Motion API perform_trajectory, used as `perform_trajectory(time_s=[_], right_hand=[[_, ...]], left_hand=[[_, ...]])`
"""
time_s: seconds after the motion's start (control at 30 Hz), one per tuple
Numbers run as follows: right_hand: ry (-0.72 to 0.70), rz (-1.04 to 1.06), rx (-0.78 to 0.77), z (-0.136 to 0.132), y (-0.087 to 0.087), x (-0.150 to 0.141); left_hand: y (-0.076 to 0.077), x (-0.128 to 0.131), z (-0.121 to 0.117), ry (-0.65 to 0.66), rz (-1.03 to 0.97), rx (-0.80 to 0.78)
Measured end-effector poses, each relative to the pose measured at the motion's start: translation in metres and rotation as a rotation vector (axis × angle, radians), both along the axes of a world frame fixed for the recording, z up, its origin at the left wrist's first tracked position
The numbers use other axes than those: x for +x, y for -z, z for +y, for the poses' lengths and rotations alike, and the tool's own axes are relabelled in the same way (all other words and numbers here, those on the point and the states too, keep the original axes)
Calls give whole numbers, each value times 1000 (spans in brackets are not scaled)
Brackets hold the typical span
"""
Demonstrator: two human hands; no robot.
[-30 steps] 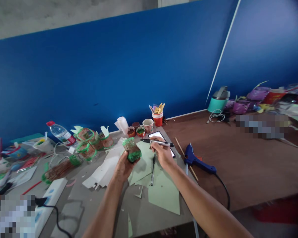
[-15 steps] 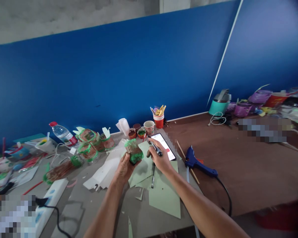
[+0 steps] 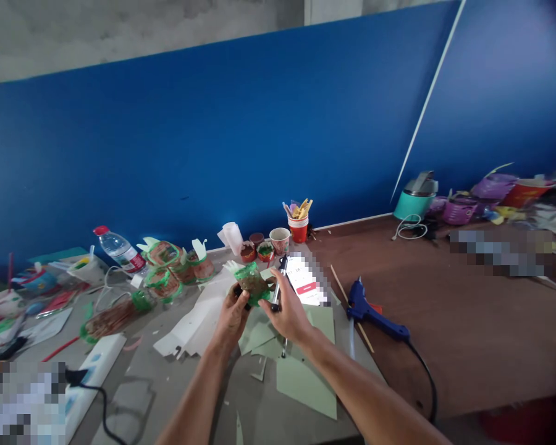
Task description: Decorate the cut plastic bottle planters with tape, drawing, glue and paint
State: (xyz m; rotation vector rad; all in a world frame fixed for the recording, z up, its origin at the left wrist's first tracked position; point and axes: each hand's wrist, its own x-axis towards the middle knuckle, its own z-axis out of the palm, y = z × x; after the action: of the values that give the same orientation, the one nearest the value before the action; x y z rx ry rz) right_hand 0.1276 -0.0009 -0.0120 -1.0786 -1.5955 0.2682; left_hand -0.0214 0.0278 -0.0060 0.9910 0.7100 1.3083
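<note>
My left hand [image 3: 231, 316] grips a small cup [image 3: 254, 285] coloured brown and green, tilted above the papers. A black-and-white marker pen [image 3: 282, 268] stands nearly upright in my right hand [image 3: 291, 314]. The right fingers reach to the cup's right side; whether they press on it I cannot tell. Below the hands lie pale green paper sheets [image 3: 308, 386] and a second pen [image 3: 284, 349], partly covered. Just beyond my right hand is a phone [image 3: 302, 272] with a lit screen.
A blue glue gun [image 3: 375, 312] with a cord and a thin wooden stick [image 3: 343, 285] lie to the right. Similar brown-green cups [image 3: 164, 281], a bottle [image 3: 120, 250] and a power strip [image 3: 92, 383] are on the left. Paper cups [image 3: 298, 230] stand at the back.
The cup has turned in my left hand and now tilts toward the right. My right hand has moved left to the cup, and the marker has swung more upright.
</note>
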Motion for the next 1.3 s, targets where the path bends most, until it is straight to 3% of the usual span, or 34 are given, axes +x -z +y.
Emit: perform_trajectory(time_s=[0.2,0.43,0.7,0.8,1.0,1.3], right_hand=[[53,-81,-3,1,6,-3],[68,-180,-25,-2,5,-2],[39,-276,-128,-4,3,-2],[40,-311,-136,-6,2,-2],[83,-335,-115,-6,2,-2],[100,-271,-3,-7,3,-4]], left_hand=[[12,-2,7,-147,170,137],[13,-4,8,-295,438,246],[14,-8,10,-308,602,216],[17,-11,13,-379,660,241],[15,-11,11,-485,786,320],[11,-11,7,-548,812,275]])
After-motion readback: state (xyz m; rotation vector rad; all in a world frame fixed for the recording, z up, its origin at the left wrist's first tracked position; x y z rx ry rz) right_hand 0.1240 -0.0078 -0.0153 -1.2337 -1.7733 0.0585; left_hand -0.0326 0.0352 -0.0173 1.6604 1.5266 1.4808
